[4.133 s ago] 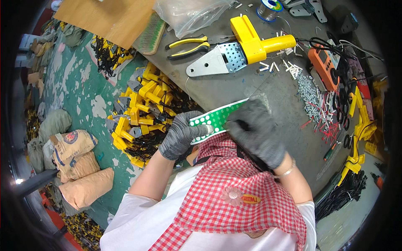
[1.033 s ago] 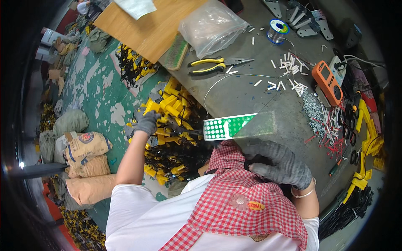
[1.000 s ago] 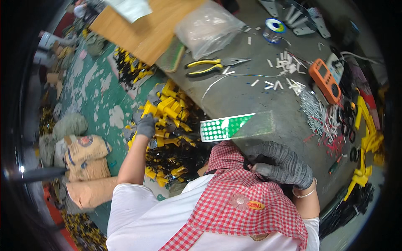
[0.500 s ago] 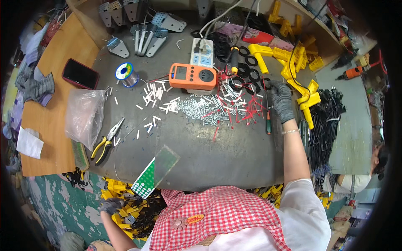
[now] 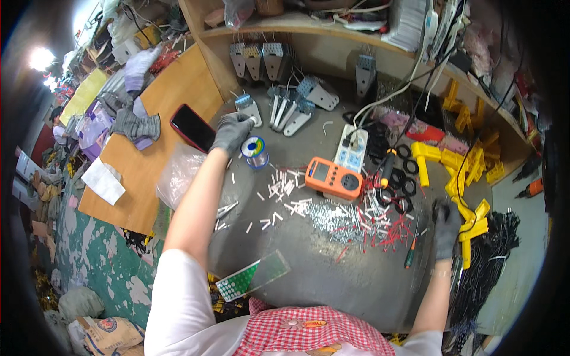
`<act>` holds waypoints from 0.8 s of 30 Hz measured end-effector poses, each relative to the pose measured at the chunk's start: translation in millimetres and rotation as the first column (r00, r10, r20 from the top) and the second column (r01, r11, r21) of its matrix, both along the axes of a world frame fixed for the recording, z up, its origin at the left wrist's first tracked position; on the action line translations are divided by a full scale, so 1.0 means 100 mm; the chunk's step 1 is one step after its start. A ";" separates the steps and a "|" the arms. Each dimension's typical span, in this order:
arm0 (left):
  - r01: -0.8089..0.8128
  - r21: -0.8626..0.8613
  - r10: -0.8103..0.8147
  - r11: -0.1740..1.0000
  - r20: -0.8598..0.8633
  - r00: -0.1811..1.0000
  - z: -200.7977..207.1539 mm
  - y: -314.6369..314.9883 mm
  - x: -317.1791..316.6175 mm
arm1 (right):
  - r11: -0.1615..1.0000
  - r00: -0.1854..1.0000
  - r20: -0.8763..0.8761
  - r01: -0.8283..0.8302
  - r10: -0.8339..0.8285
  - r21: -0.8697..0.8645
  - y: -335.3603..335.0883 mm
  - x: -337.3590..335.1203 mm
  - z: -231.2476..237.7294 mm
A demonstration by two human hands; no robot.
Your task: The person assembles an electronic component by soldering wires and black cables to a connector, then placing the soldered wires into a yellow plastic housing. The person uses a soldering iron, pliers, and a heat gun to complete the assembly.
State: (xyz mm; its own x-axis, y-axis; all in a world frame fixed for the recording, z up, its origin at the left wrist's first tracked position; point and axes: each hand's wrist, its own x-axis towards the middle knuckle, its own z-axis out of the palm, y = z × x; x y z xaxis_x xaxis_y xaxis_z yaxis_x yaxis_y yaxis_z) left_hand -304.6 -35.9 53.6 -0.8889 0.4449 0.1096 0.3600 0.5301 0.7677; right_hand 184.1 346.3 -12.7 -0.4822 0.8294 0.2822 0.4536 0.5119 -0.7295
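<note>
On the grey surface, back left, my left grip meets a silver metal plate near the wire spool; right grip sits beside yellow plastic parts. Can't tell if either is closed.

The bench carries screws at its centre, a power strip at one o'clock, rings at two, yellow parts near three, a screwdriver at four, a green card toward eight, a spool at ten, brackets toward eleven
</note>
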 end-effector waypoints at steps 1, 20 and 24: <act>-0.145 -0.219 0.163 0.965 0.064 0.985 -0.08 0.15 -0.31 | 0.998 0.998 -0.003 -0.060 0.060 0.031 -0.33 0.05 0.15; 0.545 0.231 -0.557 0.806 -0.019 0.831 0.19 0.10 1.47 | 0.885 0.821 0.392 -0.465 0.414 0.038 -1.98 0.37 0.26; 0.714 -0.590 -0.899 0.378 -0.048 0.436 -0.03 0.02 2.93 | 0.885 0.819 0.382 -0.465 0.428 0.003 -1.92 0.38 0.22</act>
State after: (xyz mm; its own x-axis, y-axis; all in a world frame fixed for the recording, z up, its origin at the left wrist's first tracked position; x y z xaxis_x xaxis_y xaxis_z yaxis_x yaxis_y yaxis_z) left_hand -11.8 -34.2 50.1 -0.0098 0.9913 -0.1315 0.9562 0.0478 0.2888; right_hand 221.6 154.1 9.2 -0.8754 0.4770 0.0790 0.3794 0.7790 -0.4993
